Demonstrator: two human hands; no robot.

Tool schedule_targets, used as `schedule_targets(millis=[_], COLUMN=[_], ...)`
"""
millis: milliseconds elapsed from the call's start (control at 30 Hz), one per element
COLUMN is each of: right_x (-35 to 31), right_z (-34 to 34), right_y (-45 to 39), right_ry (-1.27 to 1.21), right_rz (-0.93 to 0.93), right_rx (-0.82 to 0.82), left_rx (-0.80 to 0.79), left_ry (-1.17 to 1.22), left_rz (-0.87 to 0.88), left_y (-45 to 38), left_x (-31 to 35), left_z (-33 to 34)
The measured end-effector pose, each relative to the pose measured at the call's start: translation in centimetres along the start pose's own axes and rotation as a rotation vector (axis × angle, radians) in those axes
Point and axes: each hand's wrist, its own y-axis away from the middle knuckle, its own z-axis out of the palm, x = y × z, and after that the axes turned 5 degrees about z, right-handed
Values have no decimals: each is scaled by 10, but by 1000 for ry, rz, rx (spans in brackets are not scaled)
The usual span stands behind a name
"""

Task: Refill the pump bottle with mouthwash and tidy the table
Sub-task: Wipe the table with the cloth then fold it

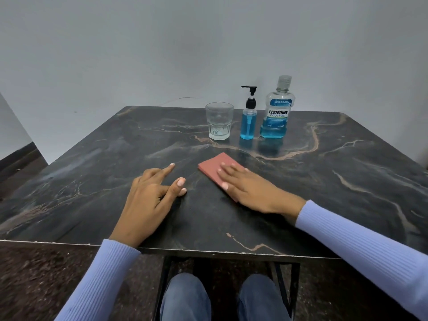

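Observation:
A small pump bottle [248, 122] with a black pump head stands at the back of the dark marble table [347, 186], mostly full of blue liquid. Right beside it stands a capped Listerine mouthwash bottle [276, 112] with a low level of blue liquid. A folded reddish cloth [216, 166] lies mid-table. My right hand [252, 188] presses flat on the cloth with straight fingers. My left hand [150, 195] rests on the bare table left of the cloth, fingers loosely spread, holding nothing.
A clear, empty drinking glass [219, 121] stands left of the pump bottle. A grey wall rises just behind the table. The table's front edge [208, 251] is near my knees [185, 295], with dark floor on both sides.

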Motion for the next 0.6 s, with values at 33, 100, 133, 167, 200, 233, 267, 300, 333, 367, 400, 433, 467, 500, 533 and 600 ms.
schedule_targets(millis=[33, 100, 133, 167, 200, 233, 267, 300, 333, 367, 400, 433, 467, 500, 533, 600], right_x=[0, 8, 14, 19, 24, 28, 30, 31, 32, 32, 32, 32, 31, 28, 24, 8], right_z=[1, 0, 0, -1, -2, -3, -4, -5, -6, -7, -8, -8, -9, -10, -10, -10], right_y=[12, 37, 47, 53, 56, 55, 50, 44, 36, 28, 20, 12, 4, -3, -10, -24], right_ry=[-16, -32, -23, -9, 9, 28, 46, 60, 65, 65, 60, 50, 36, 19, 5, -2], right_rz=[-40, -72, -64, -46, -28, -14, -4, 5, 13, 18, 21, 21, 12, -3, -23, -76], right_rx=[3, 14, 23, 31, 34, 30, 21, 6, -7, -16, -21, -27, -37, -51, -68, -96], left_rx=[0, -3, -6, -7, -6, -3, 3, 8, 12, 16, 20, 22, 27, 37, 61, 156], left_ry=[-3, -4, 2, 12, 22, 28, 30, 30, 31, 34, 38, 45, 56, 76, 106, 183], left_rz=[2, 0, -4, -8, -10, -10, -8, -5, -2, -1, 0, 0, -4, -9, -18, -56], left_y=[0, 0, 0, 0, 0, 0, 0, -1, -1, -1, -1, -1, -1, -1, -1, -1], left_x=[0, 0, -1, -1, -2, -2, -3, -4, -4, -5, -5, -5, -4, -3, -3, -3], left_z=[0, 0, 0, 0, 1, 1, 1, 2, 2, 2, 2, 3, 2, 2, 1, -2])
